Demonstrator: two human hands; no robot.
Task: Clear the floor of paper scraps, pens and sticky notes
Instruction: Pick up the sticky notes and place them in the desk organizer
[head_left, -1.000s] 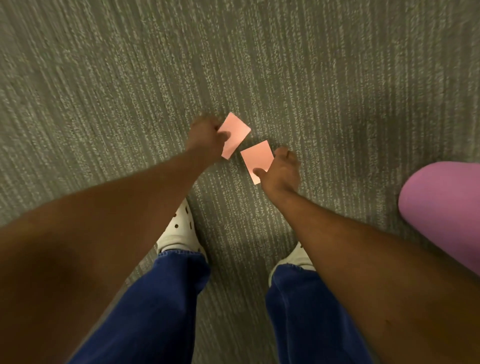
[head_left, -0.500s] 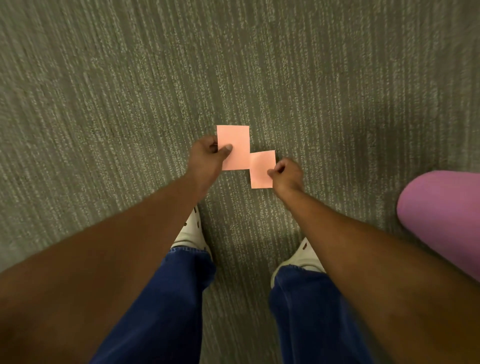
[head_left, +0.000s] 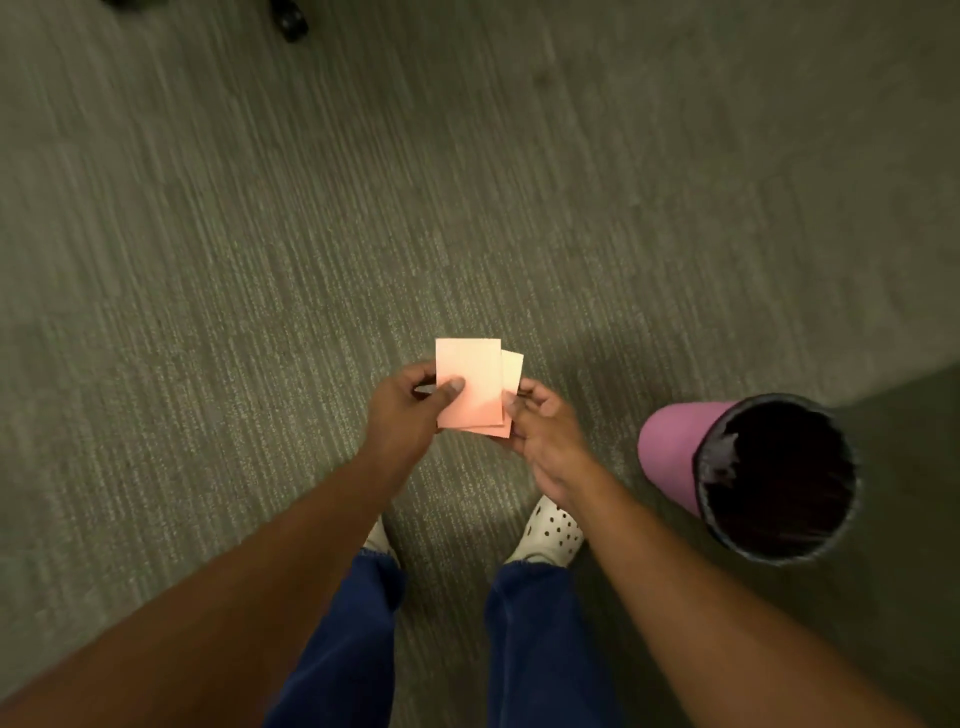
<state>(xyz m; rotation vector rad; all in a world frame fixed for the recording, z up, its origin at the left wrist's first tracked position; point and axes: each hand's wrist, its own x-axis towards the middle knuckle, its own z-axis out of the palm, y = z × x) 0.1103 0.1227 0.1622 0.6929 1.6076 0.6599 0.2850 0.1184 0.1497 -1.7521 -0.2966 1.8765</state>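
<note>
Carpet (head_left: 208, 260) filling view, far part blurring, dark object (head_left: 291, 21) getting cut off at top edge. Pink bin (head_left: 670, 452) standing right of feet, inside too dark to read. Left hand (head_left: 402, 410) pinching front sticky note (head_left: 467, 384); right hand (head_left: 545, 436) pinching rear sticky note (head_left: 511, 366), mostly hiding behind the front one.

Both arms reaching forward and down, left hand (head_left: 402, 410) thumb pinching the pink sticky notes (head_left: 469, 382), right hand (head_left: 543, 436) fingertips gripping their right edge
</note>
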